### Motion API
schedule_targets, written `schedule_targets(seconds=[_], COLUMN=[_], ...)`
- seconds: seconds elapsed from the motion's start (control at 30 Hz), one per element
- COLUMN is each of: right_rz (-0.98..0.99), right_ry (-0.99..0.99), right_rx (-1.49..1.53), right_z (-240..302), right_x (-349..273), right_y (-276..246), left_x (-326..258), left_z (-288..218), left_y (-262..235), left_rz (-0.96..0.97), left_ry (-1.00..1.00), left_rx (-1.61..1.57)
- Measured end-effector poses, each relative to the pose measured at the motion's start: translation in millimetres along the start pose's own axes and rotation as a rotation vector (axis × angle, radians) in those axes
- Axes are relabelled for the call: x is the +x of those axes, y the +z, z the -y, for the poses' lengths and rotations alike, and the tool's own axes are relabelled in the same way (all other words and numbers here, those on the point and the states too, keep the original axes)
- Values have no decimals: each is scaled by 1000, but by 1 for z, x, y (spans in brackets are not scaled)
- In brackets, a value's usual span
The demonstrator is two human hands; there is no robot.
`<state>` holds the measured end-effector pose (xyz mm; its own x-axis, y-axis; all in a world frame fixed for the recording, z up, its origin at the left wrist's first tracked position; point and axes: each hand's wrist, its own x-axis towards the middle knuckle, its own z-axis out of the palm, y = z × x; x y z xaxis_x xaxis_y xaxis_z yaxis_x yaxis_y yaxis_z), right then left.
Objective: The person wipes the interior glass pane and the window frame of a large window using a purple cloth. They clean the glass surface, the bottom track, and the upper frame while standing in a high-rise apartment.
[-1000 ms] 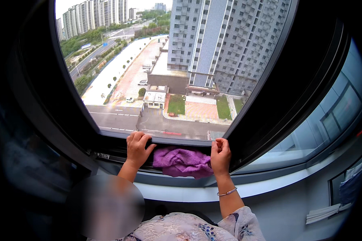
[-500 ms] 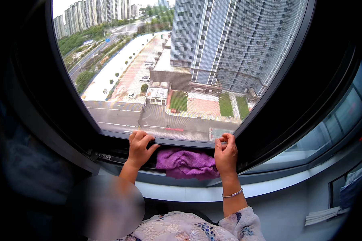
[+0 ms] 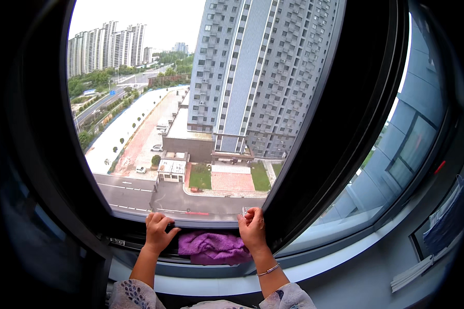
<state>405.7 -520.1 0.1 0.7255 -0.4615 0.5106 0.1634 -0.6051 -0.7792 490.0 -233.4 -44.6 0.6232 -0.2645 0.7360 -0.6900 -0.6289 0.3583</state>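
A crumpled purple cloth [image 3: 214, 248], soft and thickly nubbed like towelling, lies bunched into a rough oblong in the dark recess under a see-through window panel [image 3: 154, 175]. Just above the cloth runs the panel's slim, smooth bottom rail [image 3: 203, 224]. Up and to the left of the cloth, the left hand [image 3: 159, 230] grasps that rail, fingers bent over it and thumb spread below. Up and to the right of it, the right hand [image 3: 252, 230] has its fingers curled at the panel's lower corner (a slim, shiny bracelet [image 3: 268, 269] rings that wrist); whether it pinches the frame I cannot tell, as its fingertips are partly hidden. The recess also holds a small metal fitting [image 3: 117, 241], left of the cloth. Below the cloth curves a smooth, pale ledge [image 3: 201, 285].
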Motion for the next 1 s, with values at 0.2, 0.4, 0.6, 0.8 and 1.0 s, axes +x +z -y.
schedule_targets(seconds=[0.2, 0.4, 0.6, 0.8, 1.0], right_rz=[51, 6, -277, -415, -582], right_ry=[-9, -27, -471, -700, -818], right_rx=[-9, 16, -93, -272, -434], right_z=[-15, 14, 75, 133, 169], right_x=[4, -1, 10, 63, 121], right_y=[-8, -25, -53, -67, -76], left_x=[0, -6, -8, -14, 7], left_z=[0, 1, -1, 8, 7], left_y=[5, -3, -13, -15, -29], left_rz=[-41, -18, 17, -18, -321], left_ry=[58, 79, 79, 53, 46], left_rx=[-15, -42, -85, -103, 1])
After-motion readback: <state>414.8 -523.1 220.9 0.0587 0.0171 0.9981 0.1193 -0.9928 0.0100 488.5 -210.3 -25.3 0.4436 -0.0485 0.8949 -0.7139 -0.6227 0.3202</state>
